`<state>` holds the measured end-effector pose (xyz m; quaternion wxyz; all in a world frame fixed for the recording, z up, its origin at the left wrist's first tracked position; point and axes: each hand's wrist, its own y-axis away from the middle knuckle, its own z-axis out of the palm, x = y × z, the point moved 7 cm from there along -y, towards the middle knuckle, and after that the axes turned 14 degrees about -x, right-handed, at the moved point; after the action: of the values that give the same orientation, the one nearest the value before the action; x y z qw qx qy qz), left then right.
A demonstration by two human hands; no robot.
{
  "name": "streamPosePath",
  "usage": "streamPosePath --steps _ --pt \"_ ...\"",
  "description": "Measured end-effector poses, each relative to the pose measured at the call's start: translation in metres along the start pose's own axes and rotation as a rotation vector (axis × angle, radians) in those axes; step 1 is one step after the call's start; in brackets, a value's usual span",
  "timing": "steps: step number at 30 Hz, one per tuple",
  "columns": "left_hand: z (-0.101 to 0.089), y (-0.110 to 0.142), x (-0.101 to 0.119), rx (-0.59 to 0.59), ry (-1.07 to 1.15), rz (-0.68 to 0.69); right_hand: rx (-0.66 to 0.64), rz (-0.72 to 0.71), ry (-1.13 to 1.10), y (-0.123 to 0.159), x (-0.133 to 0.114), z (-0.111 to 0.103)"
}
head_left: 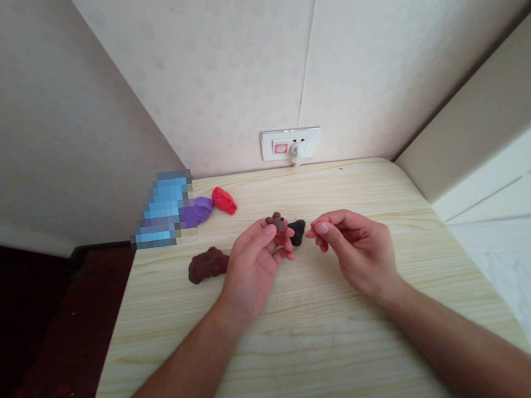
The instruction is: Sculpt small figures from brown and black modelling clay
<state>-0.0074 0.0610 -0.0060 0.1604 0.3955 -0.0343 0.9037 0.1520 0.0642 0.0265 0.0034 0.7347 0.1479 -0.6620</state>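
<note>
Between the thumb and fingers of my left hand is a small brown clay figure, shaped like an animal's head with two round ears. My right hand is to the right of it, thumb pressed against the forefinger; whatever is in that pinch is too small to make out. A black lump of clay lies on the table between the hands, partly behind my left fingers. Left of my left hand rests a larger dark brown clay lump, its right end hidden by the hand.
Purple clay and red clay lie at the table's back left, beside a pixelated blue object. The wood-patterned table meets a wall with a socket and a plug in it. White bedding is at the right.
</note>
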Motion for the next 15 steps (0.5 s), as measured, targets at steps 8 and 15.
streamPosePath --steps 8,15 --pt "0.0015 0.0002 -0.001 -0.018 -0.001 -0.012 -0.131 -0.016 -0.004 0.0011 0.0013 0.0042" --pt "0.0059 -0.0012 -0.0013 -0.093 0.015 -0.029 -0.077 -0.049 -0.004 0.002 0.0009 0.0035"
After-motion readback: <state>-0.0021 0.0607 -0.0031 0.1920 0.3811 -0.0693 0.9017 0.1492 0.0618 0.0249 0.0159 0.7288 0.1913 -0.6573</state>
